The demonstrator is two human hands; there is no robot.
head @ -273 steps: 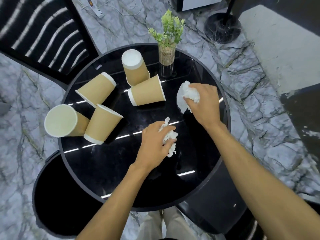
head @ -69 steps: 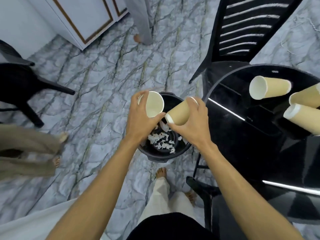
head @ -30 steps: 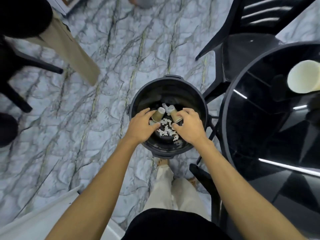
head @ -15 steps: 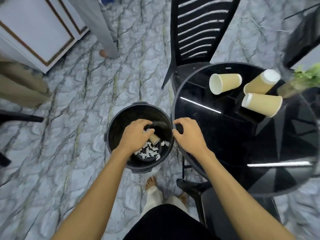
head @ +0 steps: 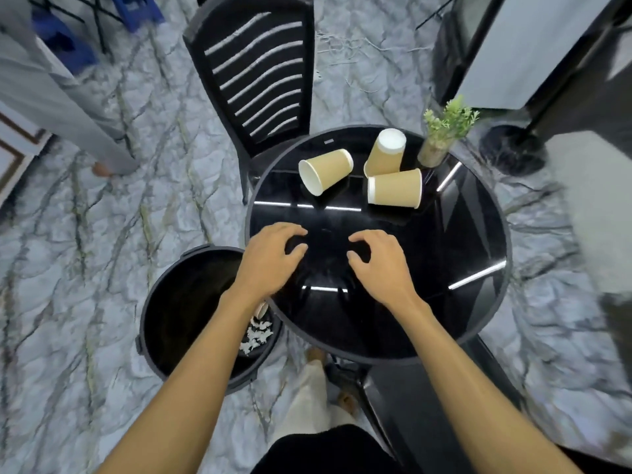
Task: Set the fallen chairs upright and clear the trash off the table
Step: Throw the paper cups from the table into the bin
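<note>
Step in hand: judged as the reach for the cups left on the table.
Left hand (head: 270, 258): empty, fingers loosely curled, over the near left part of the table (head: 461, 254).
Right hand (head: 379, 265): empty, same pose, beside the left hand and apart from it.
Contact with the top: cannot tell.
Left cup (head: 325, 171): tan paper, white inside; on its side near the far rim, mouth toward the near left.
Rear cup (head: 384, 155): base up, just behind the right cup, seemingly touching it.
Right cup (head: 395, 189): on its side, wider end to the right.
Position of cups: all well beyond the fingertips, on the far half of the top.
Method: reach both hands forward together; take the left cup with the left hand and the right cup with the right.
Grip: wrap round the wall, lightly; paper probably crushes under a hard squeeze.
Caution 1: expect cups on their sides to roll on the glossy top; close from above, not from one side.
Caution 2: keep the right hand off the plant (head: 444, 131), just beside the rear cup.
Bin (head: 178, 302): on the floor, just left of the table, paper scraps (head: 256, 335) inside.
Chair (head: 263, 80): upright behind the table.
Remaining: three cups, by this view.
</note>
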